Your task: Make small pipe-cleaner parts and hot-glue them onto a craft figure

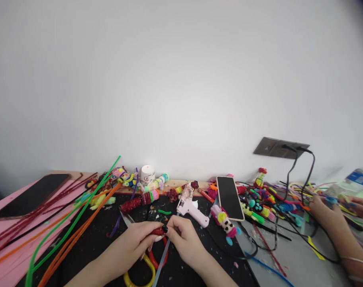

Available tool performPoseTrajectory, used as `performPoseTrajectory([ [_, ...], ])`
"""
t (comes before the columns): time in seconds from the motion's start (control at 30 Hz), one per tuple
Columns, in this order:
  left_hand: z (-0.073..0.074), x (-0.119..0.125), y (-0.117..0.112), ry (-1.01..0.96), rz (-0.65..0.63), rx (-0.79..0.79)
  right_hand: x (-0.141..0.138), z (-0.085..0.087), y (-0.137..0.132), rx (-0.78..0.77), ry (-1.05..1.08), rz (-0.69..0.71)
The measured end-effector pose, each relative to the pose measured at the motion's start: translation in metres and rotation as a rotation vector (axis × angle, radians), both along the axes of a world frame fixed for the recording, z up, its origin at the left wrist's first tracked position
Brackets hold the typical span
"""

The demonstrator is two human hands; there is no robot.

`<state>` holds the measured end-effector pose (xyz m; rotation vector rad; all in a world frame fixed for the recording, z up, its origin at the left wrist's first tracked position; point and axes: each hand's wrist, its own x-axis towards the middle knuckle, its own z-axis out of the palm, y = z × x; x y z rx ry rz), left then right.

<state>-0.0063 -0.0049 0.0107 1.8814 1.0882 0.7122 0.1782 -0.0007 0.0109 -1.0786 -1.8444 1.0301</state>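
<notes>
My left hand [132, 241] is closed around a small red glittery pipe-cleaner piece [157, 231] with a shiny black end [165, 229]. My right hand [185, 239] meets it from the other side, its fingers pinched at the black end. Part of the piece is hidden by the fingers. Beneath my hands lie scissors with yellow and red handles [141, 273] and a pale translucent strip [161, 265]. Just beyond my right hand rests a pale pink glue gun [193, 210]. A dark red fuzzy coiled piece [132, 204] lies past my left hand.
Long green pipe cleaners [70, 215] and orange ones cross the left side, over pink sheets [8, 247] and a dark phone [32, 195]. Another phone [230, 198], a paper cup [148, 174] and fuzzy figures line the back. Cables hang from a wall socket [279, 147]. Another person's hands [324, 211] work at right.
</notes>
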Motion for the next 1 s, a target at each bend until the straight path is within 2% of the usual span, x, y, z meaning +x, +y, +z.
performPoseTrajectory([
  [0.27, -0.014, -0.007, 0.005, 0.040, -0.058, 0.164, -0.004, -0.004, -0.001, -0.180, 0.145, 0.010],
  [0.43, -0.023, -0.009, 0.007, 0.080, -0.086, 0.349, -0.005, -0.007, 0.000, -0.288, 0.210, 0.027],
  [0.57, -0.022, -0.009, 0.006, 0.153, -0.076, 0.426, -0.004, -0.008, 0.003, -0.370, 0.296, 0.067],
  [0.8, 0.000, -0.003, -0.003, 0.151, 0.004, 0.255, -0.004, -0.004, 0.002, -0.299, 0.330, 0.055],
  [1.0, -0.003, 0.000, -0.001, -0.041, 0.106, 0.024, -0.004, -0.001, -0.001, -0.156, 0.193, -0.010],
])
